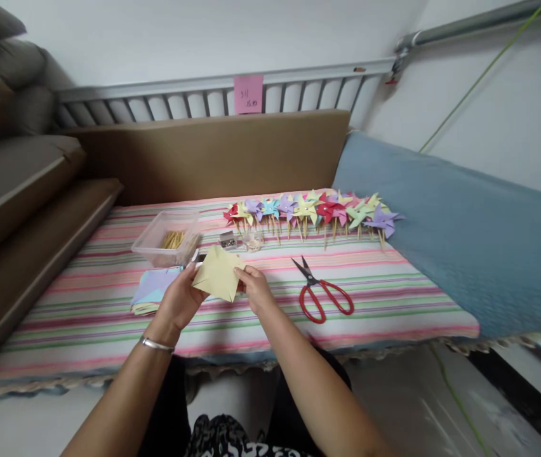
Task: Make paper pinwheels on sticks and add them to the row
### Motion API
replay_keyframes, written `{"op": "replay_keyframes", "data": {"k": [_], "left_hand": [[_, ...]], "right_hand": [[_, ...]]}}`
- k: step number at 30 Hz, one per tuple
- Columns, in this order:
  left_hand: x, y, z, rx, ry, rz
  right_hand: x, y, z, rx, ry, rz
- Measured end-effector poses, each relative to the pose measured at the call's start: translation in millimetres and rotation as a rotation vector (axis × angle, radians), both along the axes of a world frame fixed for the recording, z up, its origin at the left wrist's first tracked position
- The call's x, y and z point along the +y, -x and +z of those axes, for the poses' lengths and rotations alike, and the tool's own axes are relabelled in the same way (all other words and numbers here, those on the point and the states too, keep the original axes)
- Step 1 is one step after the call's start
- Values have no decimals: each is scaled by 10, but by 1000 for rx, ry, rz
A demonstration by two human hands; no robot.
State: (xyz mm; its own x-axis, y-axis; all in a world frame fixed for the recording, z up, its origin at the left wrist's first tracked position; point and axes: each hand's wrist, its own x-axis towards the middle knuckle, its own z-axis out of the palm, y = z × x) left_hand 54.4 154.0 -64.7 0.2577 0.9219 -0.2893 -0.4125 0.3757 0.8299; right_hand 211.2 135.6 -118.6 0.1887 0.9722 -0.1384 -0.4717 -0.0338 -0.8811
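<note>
A pale yellow paper square [219,273] with slits running in from its corners is held up over the striped cloth. My left hand [181,297] grips its left edge. At its right edge, my right hand [254,287] pinches the paper between thumb and fingers. To the right of my hands lie red-handled scissors [319,289], blades parted and pointing away. Left of my left hand is a stack of coloured paper squares [155,287], lilac and light blue on top. Behind it stands a clear plastic box [149,244] holding thin wooden sticks [173,239].
Several paper pinwheels [305,206] on sticks lie in a row at the back right. A small box of metal bits [227,239] and a small clear container [253,240] sit beyond the paper. Cushions [18,190] are piled at left; a brown board [218,155] stands behind.
</note>
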Motion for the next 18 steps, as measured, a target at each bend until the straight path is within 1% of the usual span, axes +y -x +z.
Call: {"op": "replay_keyframes", "data": {"k": [3, 6, 8, 10, 12, 14, 16, 18], "left_hand": [[-13, -163, -100, -121, -69, -88], [-66, -406, -239, -126, -142, -119], [-61, -556, -332, -74, -162, -86], [14, -654, -410, -29, -133, -5], [153, -680, -465, -20, -93, 60], [321, -634, -495, -49, -53, 115], [481, -535, -498, -101, 5, 191], [609, -411, -476, -153, 80, 238]], "right_hand": [[20, -102, -16, -35, 18, -102], [26, -132, -42, -118, 31, -194], [44, -113, -69, -204, 40, -239], [77, -103, -90, -316, 51, -261], [104, -164, -92, -453, 62, -264], [88, -340, -73, -613, 78, -271], [3, -627, -46, -785, 122, -314], [-149, -953, -35, -952, 211, -378]]}}
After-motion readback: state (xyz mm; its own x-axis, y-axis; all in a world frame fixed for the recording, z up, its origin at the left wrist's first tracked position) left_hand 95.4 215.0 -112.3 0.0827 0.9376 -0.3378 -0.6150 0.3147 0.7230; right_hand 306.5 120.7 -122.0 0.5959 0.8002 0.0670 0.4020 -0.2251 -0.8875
